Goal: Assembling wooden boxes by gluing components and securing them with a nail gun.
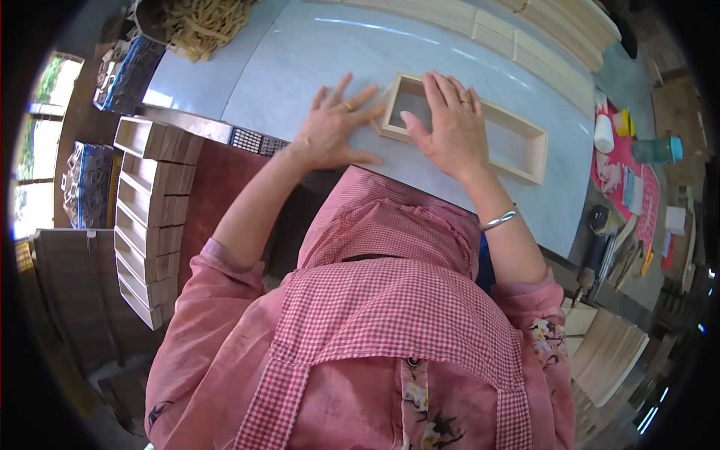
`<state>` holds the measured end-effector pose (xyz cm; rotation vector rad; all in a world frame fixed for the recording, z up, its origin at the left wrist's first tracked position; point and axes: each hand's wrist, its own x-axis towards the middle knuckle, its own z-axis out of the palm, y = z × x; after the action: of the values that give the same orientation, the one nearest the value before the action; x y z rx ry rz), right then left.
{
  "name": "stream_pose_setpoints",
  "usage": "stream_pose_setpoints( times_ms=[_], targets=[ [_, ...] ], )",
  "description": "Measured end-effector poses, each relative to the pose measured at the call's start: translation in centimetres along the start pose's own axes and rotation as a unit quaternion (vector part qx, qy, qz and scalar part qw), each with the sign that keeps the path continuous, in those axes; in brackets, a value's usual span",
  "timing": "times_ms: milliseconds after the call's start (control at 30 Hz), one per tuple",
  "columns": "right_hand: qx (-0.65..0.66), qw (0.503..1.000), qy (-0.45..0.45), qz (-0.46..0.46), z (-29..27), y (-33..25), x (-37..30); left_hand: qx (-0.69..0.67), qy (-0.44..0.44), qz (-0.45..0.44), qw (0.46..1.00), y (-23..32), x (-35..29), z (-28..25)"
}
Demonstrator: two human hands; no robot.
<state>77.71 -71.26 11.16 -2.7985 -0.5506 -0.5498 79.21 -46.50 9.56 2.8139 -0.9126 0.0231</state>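
A shallow pale wooden box (541,154) lies on the light grey tabletop in front of me. It is long and rectangular, and its right part shows an open inside. My right hand (456,131) rests across the box's middle, fingers stretched toward the far side and thumb apart over the left part; the palm hides whatever lies beneath it. By the box's left end, my left hand (336,127) is spread out flat over the table. Its fingertips are blurred near the box's corner, and whether they touch it I cannot tell.
Pale wooden strips (495,34) line the table's far side. A tangled heap of tan bands (206,26) sits far left. Stacked wooden boxes (154,217) stand left of the table. At right are a white bottle (603,133) and a teal bottle (654,151).
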Motion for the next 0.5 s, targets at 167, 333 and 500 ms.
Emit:
stream_pose_setpoints(
  times_ms=[167,333,500],
  targets=[
    [-0.006,1.0,-0.005,0.001,0.0,-1.0,-0.3,-0.252,0.062,-0.053,0.964,2.0,-2.9,-0.6],
    [0.001,1.0,0.0,0.0,-0.3,-1.3,-0.5,-0.572,0.013,-0.196,0.797,3.5,-2.1,-2.7],
    [-0.003,1.0,0.001,0.005,-0.4,-1.2,-0.4,-0.656,-0.04,-0.25,0.711,3.3,-0.9,-2.8]
  ],
)
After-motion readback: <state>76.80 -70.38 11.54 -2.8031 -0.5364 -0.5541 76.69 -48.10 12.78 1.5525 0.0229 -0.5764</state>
